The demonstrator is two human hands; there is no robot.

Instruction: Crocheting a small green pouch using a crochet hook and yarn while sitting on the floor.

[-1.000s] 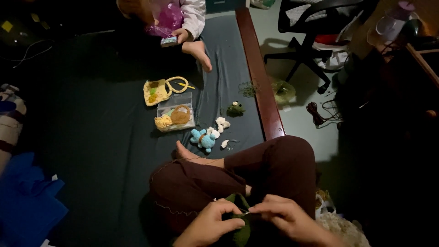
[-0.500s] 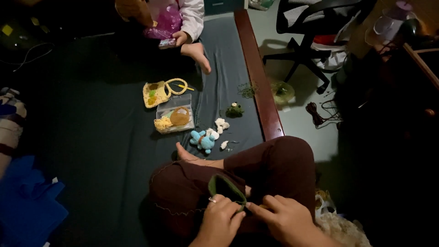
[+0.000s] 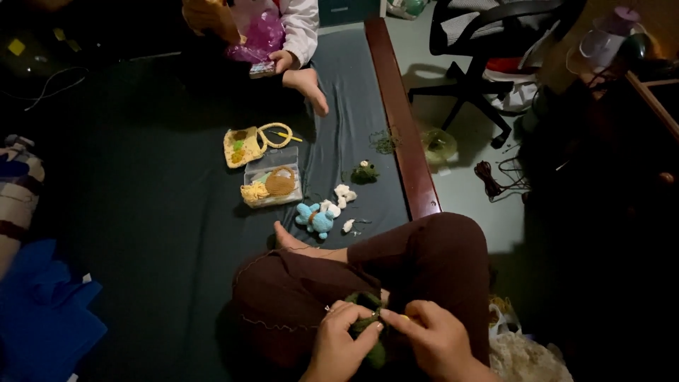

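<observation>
Sitting cross-legged on a bed [image 3: 141, 212] covered in dark cloth, the person works over the lap. Both hands meet at the lower middle of the view.

Left hand [image 3: 339, 346]: curled, fingers pinching a small green crochet piece [image 3: 364, 322]. Right hand [image 3: 435, 339]: also curled, fingertips pressed to the same piece from the right side; whether it also holds a hook or needle cannot be told, though a small yellowish speck shows at the fingertips.

Key relation: the green piece lies between the two hands, touching both, just above the knuckles toward the knees. It runs roughly down the gap between the hands, its lower part hidden behind the left fingers. Neither hand is nearer; the left wraps more of it.

Well apart, further up the bed: a blue crochet toy [image 3: 315, 219], white bits [image 3: 344, 194] beside it, a clear box [image 3: 271, 185] with yarn, a yellow pouch [image 3: 244, 145], and a small green toy [image 3: 365, 172] near the wooden bed rail [image 3: 403, 134].

At the far end another person's foot [image 3: 308, 85] and a hand with pink wrapping [image 3: 258, 42] show. An office chair [image 3: 488, 49] stands on the floor to the right.
</observation>
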